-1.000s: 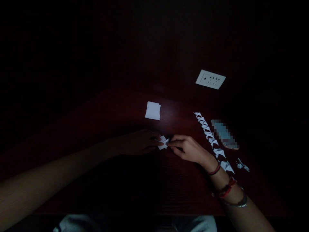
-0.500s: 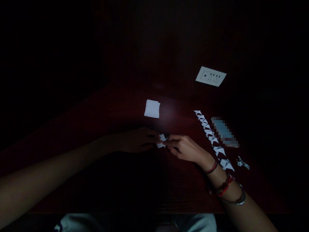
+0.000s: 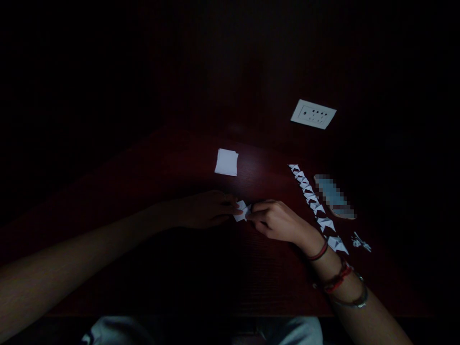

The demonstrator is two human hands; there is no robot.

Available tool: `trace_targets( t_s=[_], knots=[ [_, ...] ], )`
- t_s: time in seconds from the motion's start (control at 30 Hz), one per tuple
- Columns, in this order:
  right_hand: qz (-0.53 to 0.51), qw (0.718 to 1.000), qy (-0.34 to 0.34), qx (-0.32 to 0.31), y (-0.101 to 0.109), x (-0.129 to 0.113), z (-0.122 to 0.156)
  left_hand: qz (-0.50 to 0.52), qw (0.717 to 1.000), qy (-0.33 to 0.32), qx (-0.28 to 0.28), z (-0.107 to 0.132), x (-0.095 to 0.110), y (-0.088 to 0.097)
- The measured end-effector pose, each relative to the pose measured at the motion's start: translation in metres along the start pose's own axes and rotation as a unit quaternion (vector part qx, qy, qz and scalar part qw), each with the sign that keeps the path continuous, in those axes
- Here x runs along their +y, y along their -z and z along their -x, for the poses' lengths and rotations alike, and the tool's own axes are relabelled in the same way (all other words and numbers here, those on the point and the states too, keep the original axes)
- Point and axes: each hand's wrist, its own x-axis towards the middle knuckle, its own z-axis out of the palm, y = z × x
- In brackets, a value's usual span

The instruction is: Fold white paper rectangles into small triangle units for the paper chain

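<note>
A small folded piece of white paper (image 3: 242,211) lies on the dark red table between my hands. The fingertips of my left hand (image 3: 206,210) press on its left side. At its right edge, my right hand (image 3: 275,219) pinches the paper between thumb and fingers. Bracelets circle my right wrist. Beyond the hands rests a stack of white paper squares (image 3: 226,162). To the right of my right hand runs a slanting row of folded white paper pieces (image 3: 309,195).
A blurred-out oblong object (image 3: 334,196) lies right of the row. Near it is a little heap of thin white bits (image 3: 361,242). A white socket plate (image 3: 313,114) is on the dark surface at the back. The table's front edge runs above my knees.
My right hand's fingertips have drawn back slightly from the middle of the folded paper to its right edge. The left hand has barely moved.
</note>
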Motion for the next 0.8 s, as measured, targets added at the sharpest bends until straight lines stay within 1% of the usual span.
trace_targets(
  t_s=[0.1,0.2,0.37,0.5,0.63,0.73,0.8],
  knots=[
    [-0.005,1.000,-0.001,-0.005,0.0018,-0.0004,0.0018,0.009,1.000,0.006,0.010,-0.0008,0.0015,0.0011],
    [-0.014,1.000,-0.008,-0.004,0.0018,0.0011,0.0038,0.009,1.000,0.005,0.008,-0.0005,0.0025,0.0021],
    [-0.023,0.999,-0.030,0.028,-0.0008,0.0042,0.0048,0.005,1.000,0.006,-0.001,0.0011,0.0016,-0.0007],
    [-0.031,0.999,-0.008,0.001,-0.0022,0.0030,0.0035,0.002,1.000,0.004,0.011,0.0017,-0.0003,-0.0050],
    [-0.023,1.000,-0.007,-0.014,-0.0021,0.0006,0.0026,0.013,1.000,0.008,0.017,-0.0005,0.0014,-0.0011],
    [-0.024,1.000,-0.016,-0.004,-0.0023,0.0007,0.0026,0.022,0.999,0.011,0.021,-0.0027,0.0026,0.0027],
    [-0.023,0.999,-0.030,0.015,-0.0021,0.0025,0.0028,0.017,0.999,0.012,0.029,-0.0030,0.0018,0.0024]
  ],
)
